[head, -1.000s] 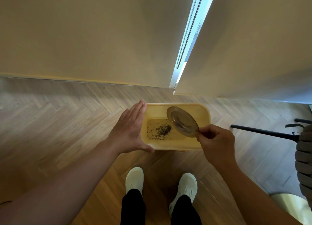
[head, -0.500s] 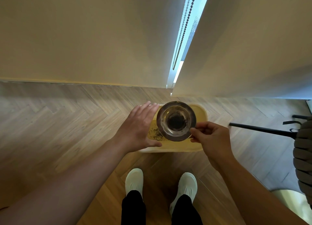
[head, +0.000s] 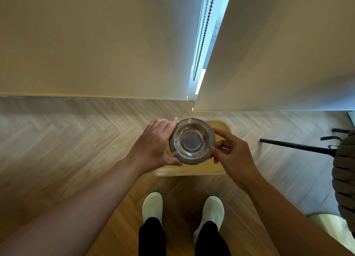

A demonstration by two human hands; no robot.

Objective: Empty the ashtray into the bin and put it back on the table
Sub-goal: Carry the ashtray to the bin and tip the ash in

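A round metal ashtray (head: 192, 141) is held level, bowl up, above the yellow bin (head: 221, 128) on the floor. Its bowl shows only a few dark specks. My left hand (head: 153, 146) cups its left rim with fingers and thumb touching it. My right hand (head: 230, 152) pinches its right rim between thumb and fingers. The ashtray and both hands cover most of the bin's inside; a little dark ash shows at the bin's left inner edge.
The bin stands on herringbone wood floor against cream roller blinds (head: 96, 44) with a bead chain (head: 201, 34). My white shoes (head: 153, 205) are just behind the bin. A black rod (head: 295, 146) and a dark knitted seat (head: 343, 169) lie at the right.
The ashtray went from tipped over the bin to level and bowl up, and rose toward me. My left hand left the bin's rim and took hold of the ashtray's left side.
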